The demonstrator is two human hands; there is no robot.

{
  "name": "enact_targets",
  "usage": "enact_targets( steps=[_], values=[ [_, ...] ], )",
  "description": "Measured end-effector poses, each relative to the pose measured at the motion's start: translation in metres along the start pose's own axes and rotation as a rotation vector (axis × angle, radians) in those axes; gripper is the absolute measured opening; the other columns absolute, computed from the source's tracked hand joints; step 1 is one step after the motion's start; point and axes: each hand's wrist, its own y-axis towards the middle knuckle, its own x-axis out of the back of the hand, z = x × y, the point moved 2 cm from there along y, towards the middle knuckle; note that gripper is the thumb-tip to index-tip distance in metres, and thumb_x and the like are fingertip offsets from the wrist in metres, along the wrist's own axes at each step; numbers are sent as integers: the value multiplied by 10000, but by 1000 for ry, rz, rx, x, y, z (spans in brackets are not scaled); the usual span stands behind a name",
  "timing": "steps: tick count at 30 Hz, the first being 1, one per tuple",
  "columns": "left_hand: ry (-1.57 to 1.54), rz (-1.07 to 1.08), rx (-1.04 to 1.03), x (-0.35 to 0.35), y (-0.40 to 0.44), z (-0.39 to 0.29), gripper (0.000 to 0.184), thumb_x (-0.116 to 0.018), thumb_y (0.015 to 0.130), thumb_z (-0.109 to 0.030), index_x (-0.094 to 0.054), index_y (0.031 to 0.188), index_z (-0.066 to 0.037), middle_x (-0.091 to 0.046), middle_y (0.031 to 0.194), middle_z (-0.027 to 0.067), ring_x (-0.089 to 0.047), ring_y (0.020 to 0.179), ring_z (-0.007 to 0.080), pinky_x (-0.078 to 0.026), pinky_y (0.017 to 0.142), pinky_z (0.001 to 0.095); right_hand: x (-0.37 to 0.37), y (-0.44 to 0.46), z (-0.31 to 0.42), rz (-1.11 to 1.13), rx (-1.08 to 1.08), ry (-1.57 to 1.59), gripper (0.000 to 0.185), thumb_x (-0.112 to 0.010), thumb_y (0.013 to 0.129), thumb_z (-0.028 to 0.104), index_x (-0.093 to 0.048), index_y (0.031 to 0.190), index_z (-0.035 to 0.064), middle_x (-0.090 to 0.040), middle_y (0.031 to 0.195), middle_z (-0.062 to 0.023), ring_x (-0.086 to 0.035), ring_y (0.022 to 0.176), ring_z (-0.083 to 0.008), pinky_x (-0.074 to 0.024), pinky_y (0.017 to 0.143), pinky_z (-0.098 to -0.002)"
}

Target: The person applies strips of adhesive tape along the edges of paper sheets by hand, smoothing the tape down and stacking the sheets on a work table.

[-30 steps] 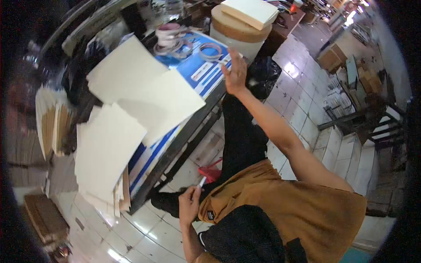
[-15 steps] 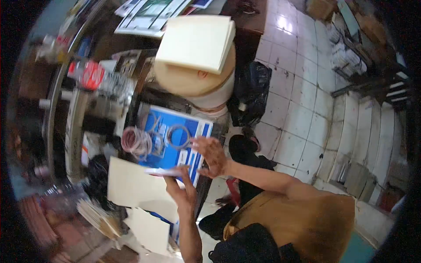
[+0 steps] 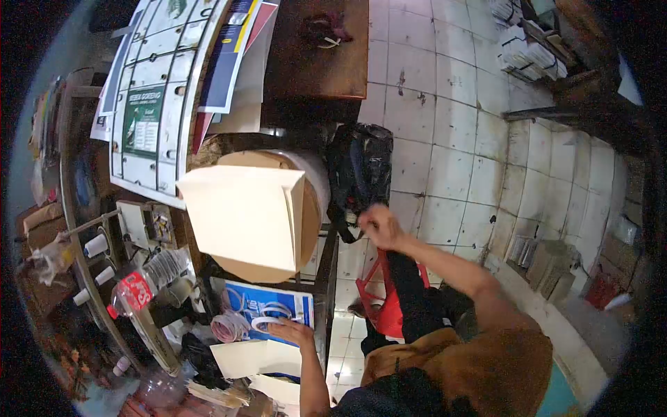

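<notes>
My left hand [image 3: 297, 335] holds a white tape roll [image 3: 262, 324] at its edge, low over the blue printed sheet [image 3: 300, 300]. Beside it on the sheet lie a stack of pinkish tape rolls [image 3: 228, 326] and some loose rings. My right hand [image 3: 381, 226] is raised near a black bag, with its fingers curled together; whatever they hold is too blurred to make out. Cream card sheets [image 3: 240, 358] lie below the blue sheet, partly behind my left forearm. Another cream stack [image 3: 240, 215] rests on a round drum lid [image 3: 278, 274].
A bottle with a red label [image 3: 135, 292] lies at the left. Printed sheets [image 3: 149, 104] and a brown table [image 3: 316, 62] are at the top. The black bag [image 3: 361, 167] rests on the tiled floor by the drum. A red stool [image 3: 388, 306] stands near my legs.
The view has swung toward the drum and the printed sheets. My left hand has come from beside my legs to the blue sheet. My right hand has left the sheet, and its fingers have curled.
</notes>
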Motion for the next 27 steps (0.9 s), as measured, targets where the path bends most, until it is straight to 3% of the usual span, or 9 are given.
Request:
enact_targets(
  steps=[1,2,4,6,8,11,14,19,27],
  values=[
    [11,3,6,5,3,-5,551,-337,1079,-329,-393,1246,193,-400,1302,400,-368,1238,541,-229,1097,614,8,27,-17,-53,-13,-14,122,-697,821,120,-634,900,53,-688,958,-124,-655,864,-335,-511,799,-440],
    [-66,29,110,8,5,-8,559,-340,1078,-328,-386,1258,199,-390,1317,407,-361,1250,545,-226,1103,616,11,54,-33,-126,135,-117,143,-699,831,125,-624,915,36,-677,980,-143,-655,885,-345,-513,794,-452],
    [-219,72,322,44,26,-47,577,-347,1077,-327,-372,1283,212,-370,1347,421,-345,1276,553,-219,1115,620,12,115,-50,-44,-29,-307,212,-692,854,160,-634,1003,21,-659,988,-173,-642,931,-368,-520,819,-477],
    [-204,71,296,36,16,-36,604,-357,1076,-323,-325,1326,225,-336,1381,434,-319,1307,563,-204,1131,622,-12,171,-80,-19,27,-451,277,-680,880,154,-634,1122,29,-681,959,-186,-661,876,-378,-525,824,-455],
    [-233,45,316,24,6,-23,670,-361,1072,-338,-231,1388,238,-274,1432,444,-269,1350,576,-173,1152,628,-58,224,-134,405,-182,-676,321,-656,879,155,-627,1160,2,-678,1041,-245,-666,936,-392,-529,866,-456],
    [-199,-19,261,20,-7,-12,676,-343,1068,-371,-217,1414,195,-268,1429,418,-258,1358,553,-181,1143,633,-118,274,-192,357,-238,-606,312,-643,879,158,-637,1150,5,-679,1065,-244,-667,949,-393,-529,876,-457],
    [-251,21,349,-1,-35,22,659,-327,1069,-380,-193,1437,150,-318,1369,390,-305,1302,529,-194,1133,626,-162,298,-228,387,-333,-662,292,-634,884,160,-646,1131,4,-684,1057,-236,-668,945,-391,-530,873,-456],
    [-188,71,354,14,-38,15,653,-317,1069,-381,-190,1438,144,-324,1361,386,-317,1282,528,-205,1125,625,-186,311,-252,391,-420,-713,264,-618,894,162,-662,1099,2,-693,1044,-224,-671,939,-389,-531,867,-454],
    [-190,103,309,10,-35,11,644,-300,1069,-382,-186,1439,133,-335,1348,381,-336,1250,527,-223,1113,622,-159,307,-239,321,-287,-665,237,-593,909,166,-688,1048,-2,-707,1023,-205,-676,929,-384,-534,858,-451]
  ],
)
